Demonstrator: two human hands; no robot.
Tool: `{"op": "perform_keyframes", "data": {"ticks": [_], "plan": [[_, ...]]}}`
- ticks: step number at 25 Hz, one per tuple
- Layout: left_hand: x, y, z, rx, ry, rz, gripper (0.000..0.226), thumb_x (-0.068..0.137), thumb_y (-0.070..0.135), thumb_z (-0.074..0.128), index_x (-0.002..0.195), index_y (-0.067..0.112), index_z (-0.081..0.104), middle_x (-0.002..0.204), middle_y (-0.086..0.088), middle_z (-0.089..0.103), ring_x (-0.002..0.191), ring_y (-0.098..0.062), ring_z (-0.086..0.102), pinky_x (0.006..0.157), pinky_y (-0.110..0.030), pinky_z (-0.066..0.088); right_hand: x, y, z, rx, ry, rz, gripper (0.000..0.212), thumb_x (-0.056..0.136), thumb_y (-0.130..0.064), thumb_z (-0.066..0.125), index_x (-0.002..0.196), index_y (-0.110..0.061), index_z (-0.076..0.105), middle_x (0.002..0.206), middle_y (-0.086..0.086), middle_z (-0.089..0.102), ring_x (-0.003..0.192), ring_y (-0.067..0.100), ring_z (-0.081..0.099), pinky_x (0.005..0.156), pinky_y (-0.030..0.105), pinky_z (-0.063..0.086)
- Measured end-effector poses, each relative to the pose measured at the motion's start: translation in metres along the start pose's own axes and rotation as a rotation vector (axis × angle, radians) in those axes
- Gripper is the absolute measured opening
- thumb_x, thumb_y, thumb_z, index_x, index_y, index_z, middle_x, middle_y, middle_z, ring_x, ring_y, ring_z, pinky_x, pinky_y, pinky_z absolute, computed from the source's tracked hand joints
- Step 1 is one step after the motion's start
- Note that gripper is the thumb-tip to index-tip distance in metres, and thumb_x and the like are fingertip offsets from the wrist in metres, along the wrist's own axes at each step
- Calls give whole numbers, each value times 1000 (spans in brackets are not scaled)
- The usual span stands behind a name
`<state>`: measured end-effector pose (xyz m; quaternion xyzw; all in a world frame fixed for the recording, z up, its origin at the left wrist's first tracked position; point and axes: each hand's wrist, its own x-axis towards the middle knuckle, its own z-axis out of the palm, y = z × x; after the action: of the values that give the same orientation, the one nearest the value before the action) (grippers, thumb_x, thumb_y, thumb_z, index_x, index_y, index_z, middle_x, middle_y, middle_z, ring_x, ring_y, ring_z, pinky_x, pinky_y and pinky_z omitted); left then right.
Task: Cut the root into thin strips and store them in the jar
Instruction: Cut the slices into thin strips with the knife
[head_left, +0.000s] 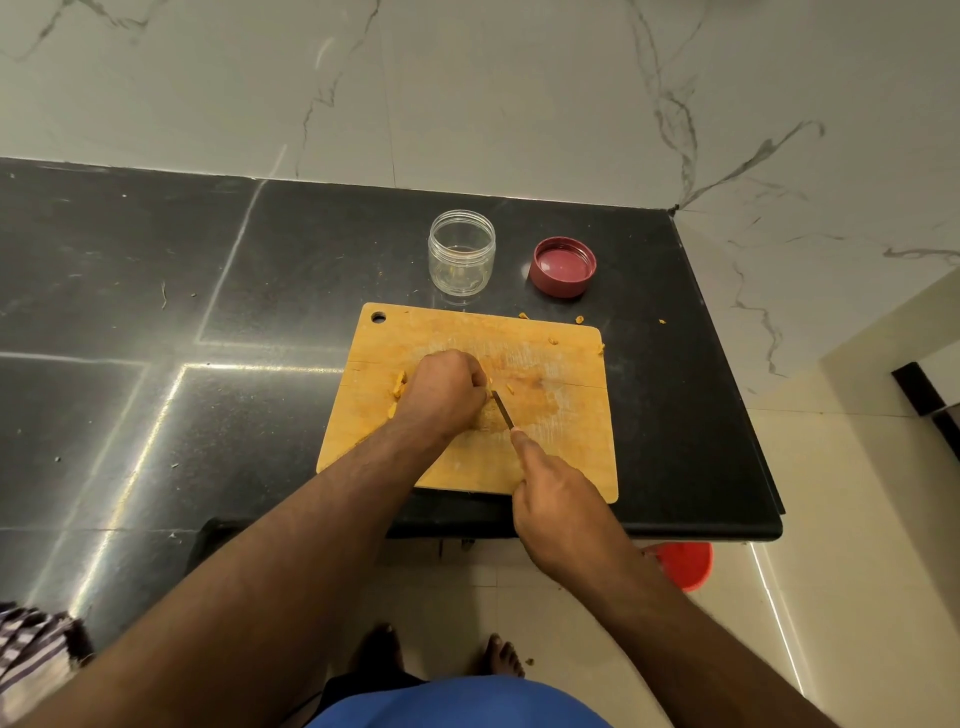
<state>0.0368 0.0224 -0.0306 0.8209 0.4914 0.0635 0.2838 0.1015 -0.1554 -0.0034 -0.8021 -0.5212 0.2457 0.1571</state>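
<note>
One knife (503, 410) angled away-left, right hand (558, 499) gripping handle

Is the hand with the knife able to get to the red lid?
Probably yes. The red lid lies open on the counter beyond the board, nothing between, but the right hand grips the knife.

Orange root strips (399, 388) on wooden board, clear jar (461, 253) upright (lid off), behind board

two bare forearms reach forward from the bottom edge. the left hand (441, 392) is curled into a fist, knuckles up, fingers tucked under. the right hand (558, 499) is closed in a grip, index finger extended forward.
</note>
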Motion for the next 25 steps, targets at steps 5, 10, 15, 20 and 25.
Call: {"op": "perform_keyframes", "data": {"ticks": [5, 10, 15, 20, 25], "plan": [[-2, -1, 0, 7, -16, 1, 18, 93, 18, 68, 110, 20, 75, 109, 1, 71, 100, -16, 64, 89, -37, 58, -9, 4, -5, 18, 90, 0, 54, 104, -24, 35, 155, -28, 20, 119, -1, 55, 96, 12, 54, 83, 32, 50], [-4, -1, 1, 28, 19, -6, 20, 93, 18, 66, 112, 18, 74, 108, 0, 71, 97, -16, 65, 88, -37, 59, 6, -2, -4, 12, 71, -10, 54, 103, -21, 36, 155, -27, 22, 116, 0, 57, 96, 13, 53, 79, 29, 46], [-3, 0, -1, 43, 2, 10, 20, 93, 16, 61, 105, 19, 76, 100, 1, 73, 89, -16, 65, 81, -35, 60, 17, -8, 0, -23, 29, -12, 55, 102, -20, 34, 155, -24, 21, 117, 3, 56, 98, 17, 54, 83, 35, 50], [-1, -1, -1, 55, 1, 20, 18, 93, 18, 61, 101, 19, 77, 96, 2, 73, 86, -15, 65, 79, -33, 59, 18, -9, 1, -36, -9, -4, 58, 100, -15, 36, 156, -23, 19, 116, 6, 57, 98, 20, 55, 82, 36, 50], [-2, -3, -1, 45, -9, 3, 15, 92, 18, 65, 101, 20, 76, 97, 1, 72, 89, -16, 65, 82, -37, 60, -12, -1, 1, -4, 9, -3, 54, 103, -22, 35, 155, -26, 21, 113, 2, 57, 94, 16, 55, 80, 34, 49]]}}
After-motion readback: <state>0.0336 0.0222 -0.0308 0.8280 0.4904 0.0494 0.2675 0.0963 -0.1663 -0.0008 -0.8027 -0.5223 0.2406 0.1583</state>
